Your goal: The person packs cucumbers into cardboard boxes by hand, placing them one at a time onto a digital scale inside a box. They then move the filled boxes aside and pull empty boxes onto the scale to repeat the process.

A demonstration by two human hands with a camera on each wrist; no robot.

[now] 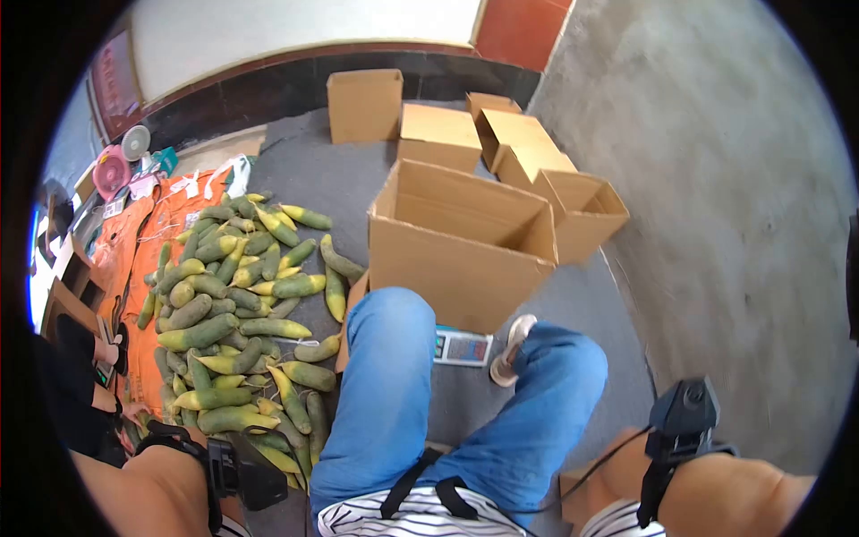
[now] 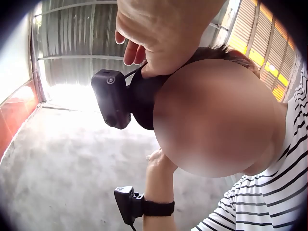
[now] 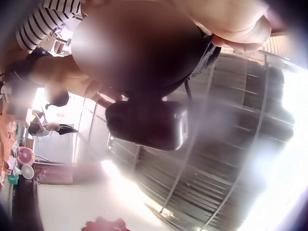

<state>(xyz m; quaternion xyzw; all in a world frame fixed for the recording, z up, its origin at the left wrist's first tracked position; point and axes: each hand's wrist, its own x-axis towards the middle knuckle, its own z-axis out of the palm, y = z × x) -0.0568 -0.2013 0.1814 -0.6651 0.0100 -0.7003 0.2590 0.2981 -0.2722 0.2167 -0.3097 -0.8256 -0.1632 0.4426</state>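
Both hands are raised to the person's head, out of the head view. In the left wrist view the left hand (image 2: 161, 36) grips the black head strap (image 2: 142, 101) near its camera (image 2: 110, 98), thumb against the band and the other fingers curled. The right hand (image 2: 160, 161) is at the far side of the head, partly hidden by it. In the right wrist view the right hand (image 3: 236, 24) has curled fingers at the edge of the dark strap (image 3: 207, 60). The head camera (image 3: 147, 125) hangs beyond, with left-hand fingers (image 3: 103, 96) beside it.
Many green radishes (image 1: 201, 331) lie heaped on an orange sheet (image 1: 143, 233) at the left. An open cardboard box (image 1: 456, 286) stands in front of the knees, with a scale (image 1: 463, 349) by it. More boxes (image 1: 438, 139) stand behind. Another person's hand (image 1: 134, 412) is at lower left.
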